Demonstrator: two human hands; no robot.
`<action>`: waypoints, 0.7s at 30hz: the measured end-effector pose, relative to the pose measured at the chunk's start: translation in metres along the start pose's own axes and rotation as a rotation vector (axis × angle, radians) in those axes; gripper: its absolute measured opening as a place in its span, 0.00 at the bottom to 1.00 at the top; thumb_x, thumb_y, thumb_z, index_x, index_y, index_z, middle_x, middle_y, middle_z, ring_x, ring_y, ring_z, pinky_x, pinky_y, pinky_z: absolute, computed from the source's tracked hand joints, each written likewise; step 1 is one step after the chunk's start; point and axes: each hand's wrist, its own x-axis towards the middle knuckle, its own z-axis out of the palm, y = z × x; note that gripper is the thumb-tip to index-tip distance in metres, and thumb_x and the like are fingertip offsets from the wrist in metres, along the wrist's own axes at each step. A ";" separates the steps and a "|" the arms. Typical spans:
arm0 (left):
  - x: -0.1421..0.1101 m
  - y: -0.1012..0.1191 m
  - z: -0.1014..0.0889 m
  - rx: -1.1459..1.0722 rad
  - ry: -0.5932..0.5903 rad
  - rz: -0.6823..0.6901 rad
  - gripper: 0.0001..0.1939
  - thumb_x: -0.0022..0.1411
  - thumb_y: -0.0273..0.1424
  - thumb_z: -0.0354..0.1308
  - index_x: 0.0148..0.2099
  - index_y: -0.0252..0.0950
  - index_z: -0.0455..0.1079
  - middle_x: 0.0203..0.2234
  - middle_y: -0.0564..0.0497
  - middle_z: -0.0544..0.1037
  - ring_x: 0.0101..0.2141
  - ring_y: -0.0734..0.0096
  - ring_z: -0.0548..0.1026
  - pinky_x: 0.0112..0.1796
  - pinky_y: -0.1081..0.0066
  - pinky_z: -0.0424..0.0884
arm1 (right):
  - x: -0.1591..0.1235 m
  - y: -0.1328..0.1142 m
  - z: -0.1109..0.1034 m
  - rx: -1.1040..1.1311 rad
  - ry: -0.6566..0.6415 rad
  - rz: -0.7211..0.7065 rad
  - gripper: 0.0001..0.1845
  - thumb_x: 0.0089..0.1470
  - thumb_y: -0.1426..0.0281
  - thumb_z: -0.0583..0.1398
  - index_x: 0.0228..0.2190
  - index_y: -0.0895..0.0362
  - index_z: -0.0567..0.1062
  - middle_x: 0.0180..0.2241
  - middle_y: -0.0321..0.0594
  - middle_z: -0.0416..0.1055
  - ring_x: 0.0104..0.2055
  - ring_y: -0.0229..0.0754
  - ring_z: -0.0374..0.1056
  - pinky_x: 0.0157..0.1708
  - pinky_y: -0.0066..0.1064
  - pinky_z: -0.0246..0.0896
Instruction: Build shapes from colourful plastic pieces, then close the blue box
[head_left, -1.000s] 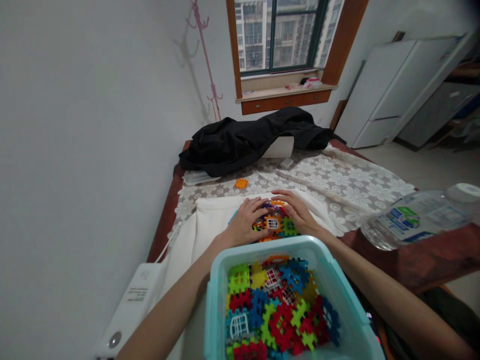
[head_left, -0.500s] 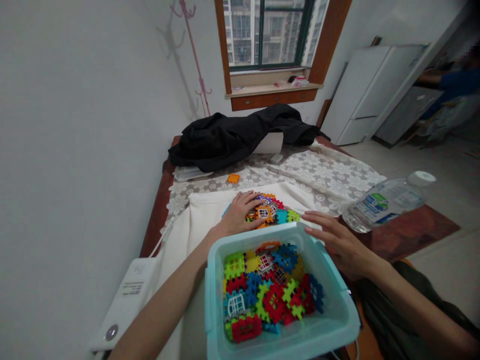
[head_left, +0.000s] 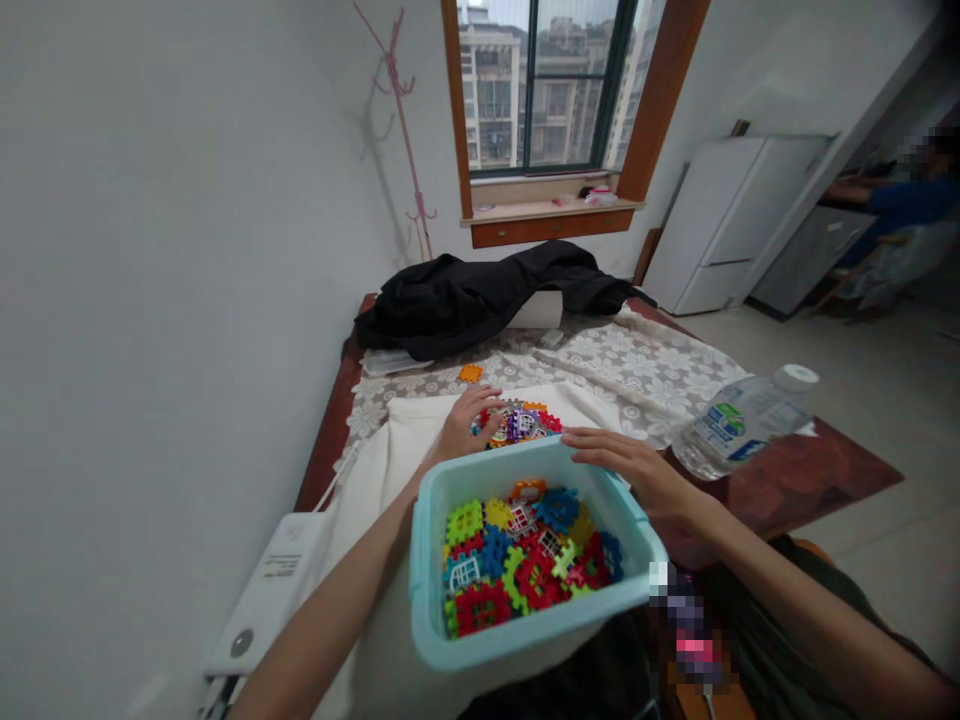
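A light blue plastic tub point(head_left: 540, 630) stands close in front of me, holding a jumble of colourful notched building pieces point(head_left: 536, 578), some with window frames. Behind its far rim, a pile of similar pieces point(head_left: 519, 422) lies on a white cloth, its lower part hidden by the tub. My left hand point(head_left: 463, 425) is at the left side of this pile, fingers apart and curved along it. My right hand point(head_left: 634, 462) reaches over the tub's far right corner, fingers stretched out towards the pile's right side. Whether its palm touches the rim I cannot tell.
A clear bottle point(head_left: 739, 422) with a white cap stands right of my right hand. A lone orange piece point(head_left: 470, 373) lies on the patterned tablecloth point(head_left: 600, 355). Black fabric point(head_left: 480, 300) covers the table's far end. A white device point(head_left: 266, 590) sits at left. Another person point(head_left: 911, 205) is far right.
Both hands have drawn closer together around the pile, my right hand moving left across the tub's far corner. The pile looks more gathered. The camera view has tilted slightly upward.
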 end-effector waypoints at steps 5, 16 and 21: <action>-0.025 0.011 -0.014 -0.297 0.343 -0.292 0.20 0.73 0.48 0.56 0.48 0.37 0.78 0.49 0.42 0.84 0.54 0.55 0.80 0.62 0.49 0.72 | 0.016 -0.001 0.008 0.164 0.131 0.029 0.19 0.61 0.55 0.67 0.51 0.47 0.77 0.61 0.47 0.76 0.62 0.59 0.73 0.59 0.57 0.73; -0.154 0.085 -0.046 -0.362 0.420 -0.513 0.16 0.69 0.42 0.63 0.52 0.38 0.79 0.51 0.41 0.83 0.52 0.55 0.82 0.55 0.57 0.80 | -0.050 -0.027 0.031 -0.085 0.238 -0.100 0.15 0.68 0.72 0.60 0.55 0.54 0.72 0.64 0.53 0.73 0.70 0.55 0.64 0.65 0.47 0.69; -0.211 0.122 -0.057 -0.059 0.219 -0.368 0.33 0.65 0.49 0.63 0.69 0.46 0.70 0.69 0.44 0.70 0.66 0.42 0.71 0.63 0.48 0.73 | -0.069 -0.045 0.030 -0.049 0.294 -0.048 0.16 0.67 0.69 0.62 0.55 0.54 0.74 0.63 0.54 0.74 0.69 0.58 0.66 0.64 0.47 0.71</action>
